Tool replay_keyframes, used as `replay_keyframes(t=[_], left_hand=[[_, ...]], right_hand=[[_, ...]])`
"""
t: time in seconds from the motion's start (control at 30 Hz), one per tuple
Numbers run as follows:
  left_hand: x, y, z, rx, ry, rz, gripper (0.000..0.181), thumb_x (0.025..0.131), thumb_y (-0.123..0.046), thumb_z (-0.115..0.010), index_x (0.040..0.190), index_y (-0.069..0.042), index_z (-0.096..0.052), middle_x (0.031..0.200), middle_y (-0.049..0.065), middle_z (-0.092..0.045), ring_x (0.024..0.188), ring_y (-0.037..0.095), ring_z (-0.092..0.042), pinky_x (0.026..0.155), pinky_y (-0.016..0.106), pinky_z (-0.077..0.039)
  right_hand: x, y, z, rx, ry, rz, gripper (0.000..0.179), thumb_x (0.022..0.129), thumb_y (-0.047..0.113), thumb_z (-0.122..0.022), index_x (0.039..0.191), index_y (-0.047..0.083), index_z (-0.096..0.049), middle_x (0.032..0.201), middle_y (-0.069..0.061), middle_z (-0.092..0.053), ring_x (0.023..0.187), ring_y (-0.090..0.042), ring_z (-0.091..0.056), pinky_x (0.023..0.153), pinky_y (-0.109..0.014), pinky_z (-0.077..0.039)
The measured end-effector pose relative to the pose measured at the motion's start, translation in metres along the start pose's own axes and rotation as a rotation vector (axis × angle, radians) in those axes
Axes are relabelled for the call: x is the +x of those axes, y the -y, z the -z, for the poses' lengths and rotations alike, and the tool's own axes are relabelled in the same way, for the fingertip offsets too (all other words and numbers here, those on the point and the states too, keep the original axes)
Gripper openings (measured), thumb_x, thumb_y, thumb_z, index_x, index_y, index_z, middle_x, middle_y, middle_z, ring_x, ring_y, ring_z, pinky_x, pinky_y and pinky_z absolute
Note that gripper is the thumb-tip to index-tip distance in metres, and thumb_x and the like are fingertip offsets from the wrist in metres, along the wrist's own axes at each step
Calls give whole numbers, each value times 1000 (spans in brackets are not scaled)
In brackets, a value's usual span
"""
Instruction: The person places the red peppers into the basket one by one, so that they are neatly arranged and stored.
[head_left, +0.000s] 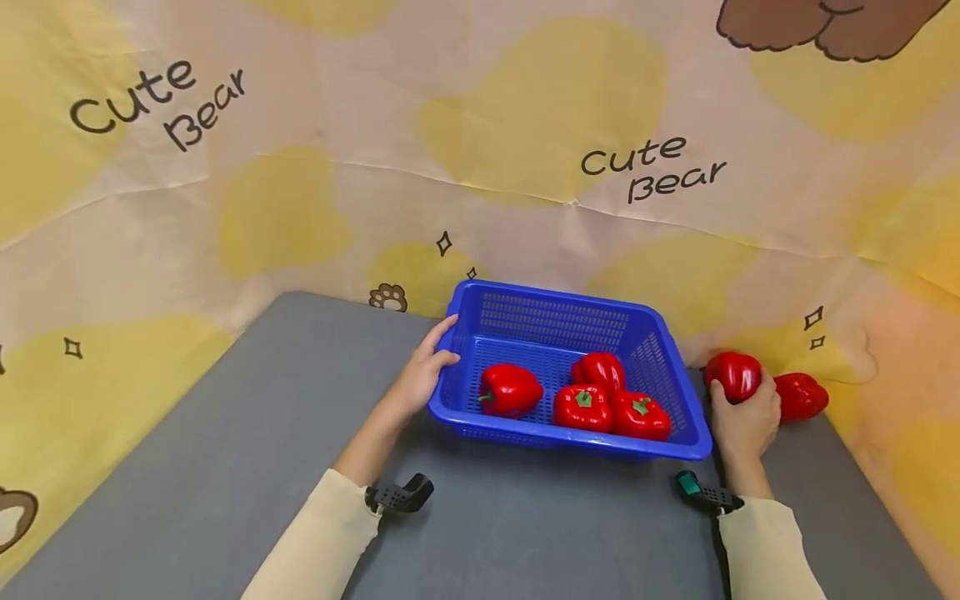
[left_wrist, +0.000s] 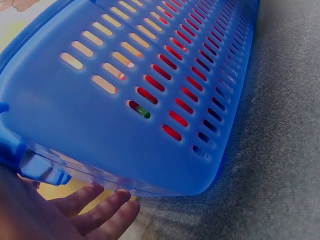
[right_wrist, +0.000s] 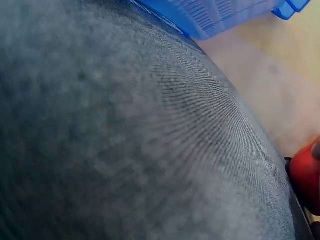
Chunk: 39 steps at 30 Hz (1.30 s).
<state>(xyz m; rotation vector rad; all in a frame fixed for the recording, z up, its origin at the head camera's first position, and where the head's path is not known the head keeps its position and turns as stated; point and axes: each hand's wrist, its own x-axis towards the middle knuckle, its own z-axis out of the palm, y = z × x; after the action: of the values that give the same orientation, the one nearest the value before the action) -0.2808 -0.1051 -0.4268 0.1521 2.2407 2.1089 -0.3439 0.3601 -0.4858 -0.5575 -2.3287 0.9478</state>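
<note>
A blue plastic basket (head_left: 555,293) with slotted walls stands on the grey table. In it lie several red bell peppers: one pepper (head_left: 512,389) on the left, the others grouped at the right. My left hand (head_left: 416,379) holds the basket's left rim, thumb over the edge; in the left wrist view its other fingers (left_wrist: 112,212) extend beneath the rim, outside the wall. To the right of the basket, my right hand (head_left: 750,421) grips a red bell pepper (head_left: 733,375). Another red bell pepper (head_left: 802,397) lies just right of that hand.
The grey table (head_left: 187,467) extends left and in front of the basket. Behind it hangs a yellow and cream cloth (head_left: 337,108) printed with "Cute Bear". A dark strip (head_left: 722,533) runs along the table by the right forearm. Each wrist wears a black band.
</note>
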Motion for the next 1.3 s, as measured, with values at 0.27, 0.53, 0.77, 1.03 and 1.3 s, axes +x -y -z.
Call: replay_keyframes(t=[0.27, 0.53, 0.77, 1.03, 1.3], left_hand=[[0, 4, -6, -2, -5, 9, 66, 98, -8, -38, 161, -19, -24, 162, 23, -31, 139, 48, -45, 108, 61, -46], [0, 8, -11, 16, 34, 12, 66, 98, -8, -38, 162, -17, -22, 162, 25, -30, 140, 48, -44, 109, 60, -45], [0, 4, -5, 17, 22, 16, 66, 99, -9, -37, 162, -21, -21, 164, 22, -28, 139, 48, -45, 109, 61, -45], [3, 1, -2, 0, 14, 17, 65, 101, -9, -37, 163, -20, -20, 165, 22, -24, 144, 47, -39, 112, 63, -40], [2, -3, -2, -3, 21, 34, 66, 101, -10, -37, 163, -23, -18, 166, 21, -22, 141, 47, -41, 113, 63, -40]], right_hand=[[-6, -11, 14, 16, -19, -15, 73, 94, 31, -63, 157, 9, -33, 151, -27, -47, 133, -52, -47, 114, -67, -35], [-33, -26, 20, 157, -41, -133, 73, 93, 33, -65, 155, 8, -34, 152, -26, -47, 136, -48, -45, 116, -65, -33], [-54, -8, 22, 195, -2, -122, 73, 94, 36, -64, 154, 6, -34, 142, -29, -54, 124, -44, -51, 107, -58, -39], [-73, 1, 32, 163, 34, -81, 72, 95, 37, -64, 154, 7, -35, 142, -26, -57, 116, -40, -58, 96, -48, -46], [-72, 6, 31, 168, 32, -56, 78, 91, 34, -69, 154, 4, -33, 143, -27, -52, 122, -42, -54, 107, -57, -45]])
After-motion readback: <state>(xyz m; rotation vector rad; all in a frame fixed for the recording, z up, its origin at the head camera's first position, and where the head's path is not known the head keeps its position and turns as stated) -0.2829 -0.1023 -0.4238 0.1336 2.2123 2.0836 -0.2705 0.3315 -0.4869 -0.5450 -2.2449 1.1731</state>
